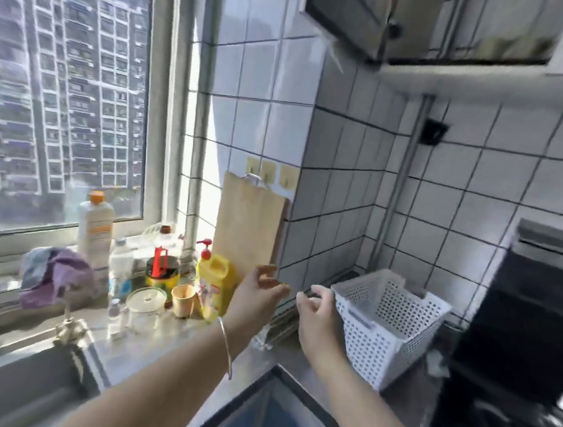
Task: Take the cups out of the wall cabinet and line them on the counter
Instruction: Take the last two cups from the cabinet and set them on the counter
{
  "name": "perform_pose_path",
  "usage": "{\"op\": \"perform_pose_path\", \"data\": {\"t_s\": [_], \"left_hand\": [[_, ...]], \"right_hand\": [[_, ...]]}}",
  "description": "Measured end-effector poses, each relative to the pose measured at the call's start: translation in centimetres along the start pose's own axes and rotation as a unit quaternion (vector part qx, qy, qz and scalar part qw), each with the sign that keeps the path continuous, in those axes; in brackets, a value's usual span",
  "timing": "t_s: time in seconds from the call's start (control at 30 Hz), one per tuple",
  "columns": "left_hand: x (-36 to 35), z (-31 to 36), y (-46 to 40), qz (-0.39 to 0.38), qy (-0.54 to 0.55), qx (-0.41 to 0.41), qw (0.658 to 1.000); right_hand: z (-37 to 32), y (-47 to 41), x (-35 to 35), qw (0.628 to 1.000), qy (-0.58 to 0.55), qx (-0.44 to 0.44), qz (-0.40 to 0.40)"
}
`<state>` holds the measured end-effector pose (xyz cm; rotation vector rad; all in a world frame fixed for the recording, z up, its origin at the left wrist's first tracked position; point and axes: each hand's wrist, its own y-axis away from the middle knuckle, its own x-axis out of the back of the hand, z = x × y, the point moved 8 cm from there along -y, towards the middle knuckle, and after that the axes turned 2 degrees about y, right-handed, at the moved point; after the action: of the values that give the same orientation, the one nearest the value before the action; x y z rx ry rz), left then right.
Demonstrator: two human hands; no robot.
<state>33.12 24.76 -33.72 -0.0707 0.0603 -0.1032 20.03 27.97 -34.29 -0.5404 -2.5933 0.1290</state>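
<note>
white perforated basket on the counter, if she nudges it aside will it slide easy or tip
The white perforated basket looks like thin plastic and shows nothing inside from here, so it is probably light and would slide readily on the smooth steel counter. It already sits tilted, so a high push may tip it.

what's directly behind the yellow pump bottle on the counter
Directly behind the yellow pump bottle a wooden cutting board stands upright against the tiled wall. The bottle and the left hand cover the board's lower edge, so what it rests on is hidden.
</note>
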Motion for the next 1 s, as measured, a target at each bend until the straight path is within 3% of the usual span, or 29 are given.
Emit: {"op": "perform_pose_path", "data": {"t_s": [0.1,0.4,0.53,0.77,1.0], "left_hand": [[-5.5,2.7,-5.0,-0.079,-0.013,-0.028,0.996],[-15.3,14.5,-17.6,-0.166,-0.009,-0.131,0.977],[-18.3,19.6,-22.5,-0.175,0.009,-0.174,0.969],[-25.6,29.1,-27.8,-0.194,0.034,-0.28,0.94],[-32.5,36.0,-31.5,-0.169,0.085,-0.339,0.922]], "right_hand": [[-1.5,-5.1,4.5,0.997,0.021,0.01,0.067],[-8.7,-18.0,16.0,0.971,0.068,0.038,0.225],[-12.2,-22.7,19.7,0.958,0.101,0.051,0.262],[-19.8,-29.2,27.2,0.921,0.162,0.146,0.323],[-22.6,-35.9,34.3,0.896,0.102,0.189,0.39]]}}
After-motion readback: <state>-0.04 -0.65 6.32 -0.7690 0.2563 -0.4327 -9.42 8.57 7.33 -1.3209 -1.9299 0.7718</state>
